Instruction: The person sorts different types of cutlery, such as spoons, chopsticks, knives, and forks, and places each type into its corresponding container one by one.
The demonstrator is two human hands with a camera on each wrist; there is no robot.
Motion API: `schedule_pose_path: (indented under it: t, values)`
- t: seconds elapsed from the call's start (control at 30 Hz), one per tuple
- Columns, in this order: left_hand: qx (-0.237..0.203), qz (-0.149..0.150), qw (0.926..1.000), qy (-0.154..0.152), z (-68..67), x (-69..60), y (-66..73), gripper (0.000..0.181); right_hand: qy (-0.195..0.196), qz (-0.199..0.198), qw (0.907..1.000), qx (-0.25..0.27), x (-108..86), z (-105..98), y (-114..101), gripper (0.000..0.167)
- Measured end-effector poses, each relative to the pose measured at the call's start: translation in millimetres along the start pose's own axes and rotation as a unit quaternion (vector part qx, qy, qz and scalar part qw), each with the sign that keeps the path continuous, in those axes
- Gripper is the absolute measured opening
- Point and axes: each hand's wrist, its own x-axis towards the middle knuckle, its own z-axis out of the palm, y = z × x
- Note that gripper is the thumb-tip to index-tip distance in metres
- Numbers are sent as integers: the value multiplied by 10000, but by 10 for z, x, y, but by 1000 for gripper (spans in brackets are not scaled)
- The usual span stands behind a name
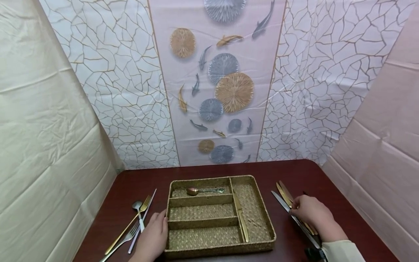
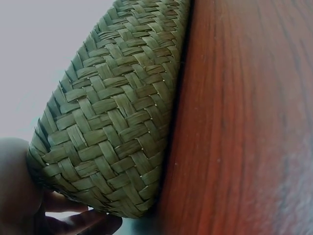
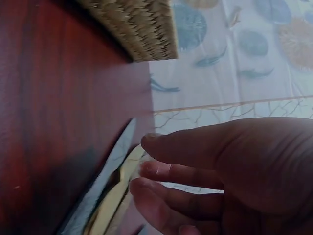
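A woven tray (image 1: 203, 221) with several compartments sits in the middle of the table. My left hand (image 1: 154, 231) grips its left wall, with fingers (image 2: 80, 223) bent around the corner in the left wrist view. Over a group of knives at the right is my right hand (image 1: 311, 211); thumb and fingertips stand slightly apart with nothing visibly held. Beneath it lie a silver knife (image 1: 279, 198), a gold knife (image 3: 115, 196) and a copper-toned knife (image 1: 286, 190), partly hidden by the hand. Inside the tray, a spoon (image 1: 209, 190) occupies the back-left compartment and a gold knife (image 1: 242, 222) the long right one.
Left of the tray lie a gold fork (image 1: 131, 223), a white-handled spoon (image 1: 137, 206), a silver fork (image 1: 129, 235) and a pale chopstick-like stick (image 1: 150, 202), overlapping. Patterned cloth (image 1: 216, 145) hangs behind the dark red table (image 1: 144, 175), with plain cloth at both sides.
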Motion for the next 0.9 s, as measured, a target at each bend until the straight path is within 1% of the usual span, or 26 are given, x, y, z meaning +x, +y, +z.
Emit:
schedule_pose_path:
  t: [0.1, 0.23, 0.37, 0.5, 0.63, 0.7, 0.8, 0.9]
  values:
    - [-69, -41, 9999, 70, -6, 31, -16, 37, -98, 30, 9999, -65, 13, 10, -11, 16]
    - [-119, -125, 9998, -43, -9, 70, -33, 38, -91, 2, 9998, -189, 7, 54, -4, 20]
    - [-81, -122, 9998, -106, 27, 68, -61, 37, -69, 25, 9997, -241, -43, 157, 30, 22]
    - [-45, -47, 10000, -58, 55, 50, -77, 36, -127, 149, 9995, -241, -129, 246, 38, 27]
    - [-58, -62, 10000, 4, 51, 43, -74, 35, -47, 101, 9995, -298, -151, 277, 24, 34]
    - [-76, -120, 9999, -48, 44, 44, -69, 35, -90, 60, 9995, -304, -137, 283, 13, 31]
    - [-120, -289, 9992, -267, 32, 66, -54, 37, -75, -37, 9994, -329, -107, 295, -14, 29]
    - [-133, -386, 9983, -412, 22, 98, -46, 39, 44, -139, 9994, -321, -80, 311, -42, 30]
